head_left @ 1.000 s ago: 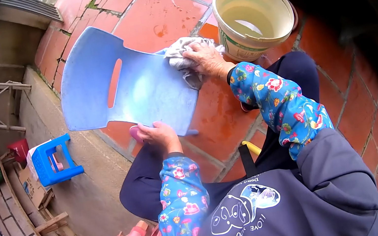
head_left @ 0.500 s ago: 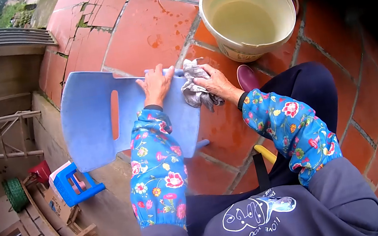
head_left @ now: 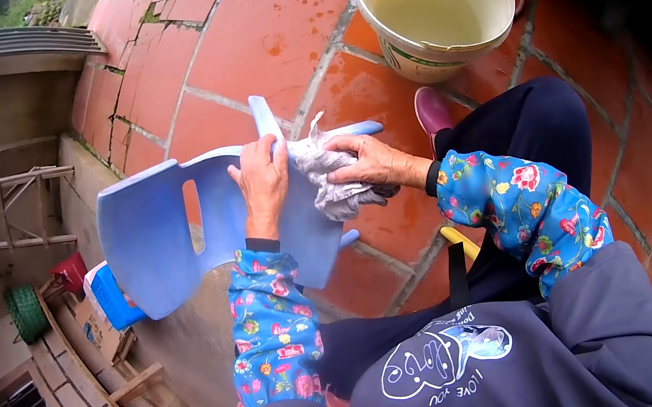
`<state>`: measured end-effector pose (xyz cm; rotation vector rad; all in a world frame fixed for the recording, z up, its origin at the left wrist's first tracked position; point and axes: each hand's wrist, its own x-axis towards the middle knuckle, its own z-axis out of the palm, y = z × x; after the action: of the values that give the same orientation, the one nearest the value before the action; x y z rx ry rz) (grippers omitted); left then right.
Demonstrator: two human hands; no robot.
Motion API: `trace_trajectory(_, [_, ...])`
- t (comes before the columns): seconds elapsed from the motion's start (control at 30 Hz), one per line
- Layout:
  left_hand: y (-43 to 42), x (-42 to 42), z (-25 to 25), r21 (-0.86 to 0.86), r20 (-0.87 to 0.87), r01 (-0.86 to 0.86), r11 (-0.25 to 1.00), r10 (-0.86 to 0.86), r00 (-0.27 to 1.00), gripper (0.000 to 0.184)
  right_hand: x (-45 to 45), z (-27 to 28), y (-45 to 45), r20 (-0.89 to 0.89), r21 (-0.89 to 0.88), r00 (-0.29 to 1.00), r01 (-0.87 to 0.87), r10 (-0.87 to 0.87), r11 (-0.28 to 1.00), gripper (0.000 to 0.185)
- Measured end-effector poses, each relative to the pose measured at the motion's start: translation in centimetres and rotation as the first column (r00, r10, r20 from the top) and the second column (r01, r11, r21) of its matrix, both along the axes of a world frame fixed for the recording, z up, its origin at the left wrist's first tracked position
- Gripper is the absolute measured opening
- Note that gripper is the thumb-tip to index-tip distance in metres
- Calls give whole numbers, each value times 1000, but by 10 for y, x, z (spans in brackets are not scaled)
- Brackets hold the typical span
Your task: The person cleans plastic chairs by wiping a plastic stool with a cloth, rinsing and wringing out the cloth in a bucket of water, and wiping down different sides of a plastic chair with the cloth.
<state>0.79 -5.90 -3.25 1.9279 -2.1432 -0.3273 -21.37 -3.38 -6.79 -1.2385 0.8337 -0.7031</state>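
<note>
A light blue plastic chair is tipped in front of me, its slotted backrest to the left and legs pointing up and to the right. My left hand grips the edge of the seat, fingers over the rim and thumb apart. In my right hand is a crumpled grey-white rag, pressed against the seat edge near a leg. The rag hides part of that edge.
A white bucket of cloudy water stands at the upper right on wet red tiles. A hose curves behind it. At left are a blue stool, a green basket and a wooden ladder-like frame.
The chair has turned and tilted, so more of its legs show. My left hand has shifted slightly left and down; the rag stays in my right hand at the seat edge.
</note>
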Motion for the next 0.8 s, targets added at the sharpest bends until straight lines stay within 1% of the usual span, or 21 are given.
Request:
trace_trajectory(0.03, [14, 9, 6, -23, -28, -20, 1000, 19, 999, 28, 7, 3, 8, -43, -88, 999, -32, 28, 996, 50])
trace_trajectory(0.1, [34, 22, 16, -39, -155, -75, 996, 68, 986, 32, 16, 14, 19, -43, -174, 997, -73, 66, 982, 53])
trace_trajectory(0.23, [50, 16, 16, -82, -173, -190, 978, 174, 969, 41, 12, 31, 16, -121, -316, 975, -218, 189, 924, 52])
trace_trajectory(0.3, [55, 14, 12, -114, -193, -205, 972, 181, 964, 40, 10, 41, 14, -73, -253, 973, -232, 221, 939, 52])
trace_trajectory(0.33, [56, 16, 9, -143, -194, -200, 969, 171, 966, 40, 6, 50, 12, -88, -252, 967, -254, 239, 934, 52])
trace_trajectory(0.37, [58, 19, 4, -167, -195, -199, 966, 166, 967, 41, 2, 59, 7, -103, -256, 977, -207, 186, 944, 51])
trace_trajectory(0.43, [65, 19, 1, -216, -218, -203, 955, 156, 963, 42, 0, 81, -11, 135, -65, 988, -68, 77, 996, 46])
trace_trajectory(0.5, [72, 15, 2, -259, -255, -202, 945, 135, 958, 44, -7, 116, -30, 256, -115, 964, 104, -71, 988, 43])
trace_trajectory(0.53, [78, 8, 2, -265, -287, -242, 933, 164, 944, 52, -6, 117, -38, 256, -151, 962, 141, -99, 979, 42])
trace_trajectory(0.57, [85, 4, 3, -263, -318, -277, 924, 188, 929, 54, -4, 118, -46, 257, -188, 958, 179, -127, 966, 42])
trace_trajectory(0.6, [94, 2, 5, -260, -348, -309, 915, 210, 914, 57, 6, 109, -50, 243, -270, 959, 213, -147, 939, 40])
trace_trajectory(0.63, [102, 0, 6, -254, -378, -339, 906, 230, 897, 60, 16, 103, -49, 164, -412, 978, 187, -129, 892, 43])
trace_trajectory(0.67, [108, 5, 5, -194, -388, -361, 912, 266, 882, 67, 32, 84, -44, 81, -612, 988, 154, -132, 775, 44])
trace_trajectory(0.7, [111, 7, 5, -173, -430, -376, 910, 273, 861, 71, 50, 61, -37, -2, -776, 988, 94, -152, 623, 44])
trace_trajectory(0.73, [117, 13, -2, -175, -428, -372, 911, 270, 862, 72, 68, 42, -18, -171, -786, 976, -50, -138, 617, 44])
trace_trajectory(0.77, [122, 19, -9, -179, -427, -372, 911, 269, 864, 74, 81, 32, -4, -334, -772, 934, -196, -124, 605, 43])
trace_trajectory(0.8, [126, 18, 0, -137, -499, -406, 904, 291, 816, 75, 86, 43, -11, -266, -660, 963, -211, 38, 721, 38])
